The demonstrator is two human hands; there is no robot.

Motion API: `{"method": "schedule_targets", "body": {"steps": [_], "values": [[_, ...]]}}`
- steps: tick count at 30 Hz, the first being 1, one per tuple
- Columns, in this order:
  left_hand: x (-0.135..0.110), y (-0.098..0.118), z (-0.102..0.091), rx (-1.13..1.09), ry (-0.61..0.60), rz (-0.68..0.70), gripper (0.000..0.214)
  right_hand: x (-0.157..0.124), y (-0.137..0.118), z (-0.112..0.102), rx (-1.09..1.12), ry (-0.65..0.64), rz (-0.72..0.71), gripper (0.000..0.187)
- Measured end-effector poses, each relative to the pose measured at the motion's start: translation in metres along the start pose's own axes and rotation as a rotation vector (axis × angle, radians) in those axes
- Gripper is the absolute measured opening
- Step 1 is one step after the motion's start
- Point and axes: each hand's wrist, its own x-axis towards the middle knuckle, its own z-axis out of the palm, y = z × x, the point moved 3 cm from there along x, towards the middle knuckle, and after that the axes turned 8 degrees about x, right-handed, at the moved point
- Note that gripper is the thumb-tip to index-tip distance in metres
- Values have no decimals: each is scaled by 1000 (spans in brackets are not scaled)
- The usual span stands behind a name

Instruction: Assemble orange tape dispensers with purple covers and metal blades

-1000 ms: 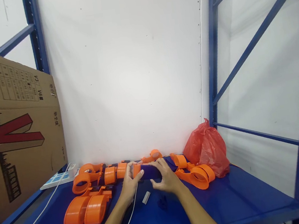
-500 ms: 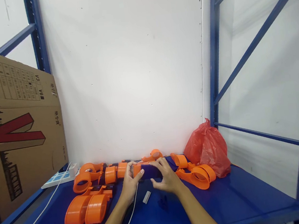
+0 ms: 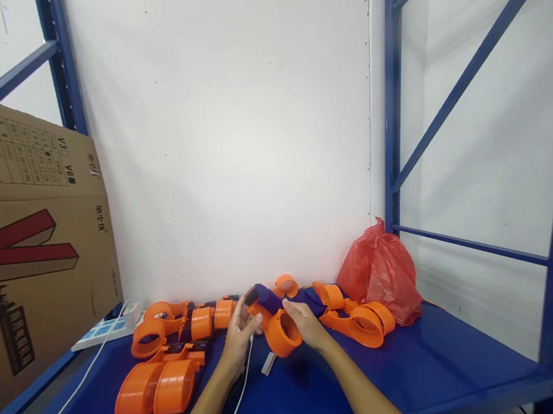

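Note:
Between my two hands, above the middle of the blue shelf, is an orange tape dispenser [image 3: 279, 334] with a dark blue flap and a black end. My left hand [image 3: 239, 338] grips its black end and handle side. On the other side, my right hand [image 3: 305, 321] holds the round ring, thumb over its rim. The ring's opening faces right and toward me. Below the dispenser a small white bar [image 3: 269, 364] lies on the shelf, near a white cable [image 3: 240, 403] that runs past my left wrist.
More orange tape dispensers [image 3: 155, 388] lie at left, with others [image 3: 366, 325] at right. A red plastic bag [image 3: 379, 275] stands at the back right. A large cardboard box [image 3: 34, 250] and a power strip [image 3: 103, 331] are at left. Blue rack posts [image 3: 394, 98] frame the shelf [image 3: 427, 370].
The tape dispenser has been turned, so its ring now hangs low and open toward me. My right hand has closed from spread fingers onto the ring.

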Motion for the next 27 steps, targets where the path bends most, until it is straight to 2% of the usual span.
{"method": "schedule_targets", "body": {"steps": [3, 5, 10, 12, 15, 17, 20, 24, 27], "values": [[1, -4, -1, 23, 24, -1, 66, 0, 10, 9, 131, -121, 161, 65], [1, -7, -2, 73, 51, -22, 61, 0, 9, 11, 149, -134, 176, 65], [3, -10, -9, 166, 200, -80, 62, -3, -13, 7, 105, -79, -35, 62], [3, -10, -11, 159, 224, -115, 60, -8, -23, 7, -32, -111, -155, 56], [2, -11, -9, 143, 198, -136, 59, -17, -35, 11, -281, -114, -314, 48], [3, -13, -9, 137, 177, -145, 60, -21, -38, 13, -399, -71, -357, 40], [6, -20, -10, 167, 143, -176, 62, -21, -36, 12, -548, 56, -320, 29], [13, -26, -17, 234, 137, -173, 67, -17, -37, -8, -597, 265, -194, 37], [15, -22, -22, 253, 180, -103, 66, -19, -40, -29, -642, 310, -83, 45]]}}
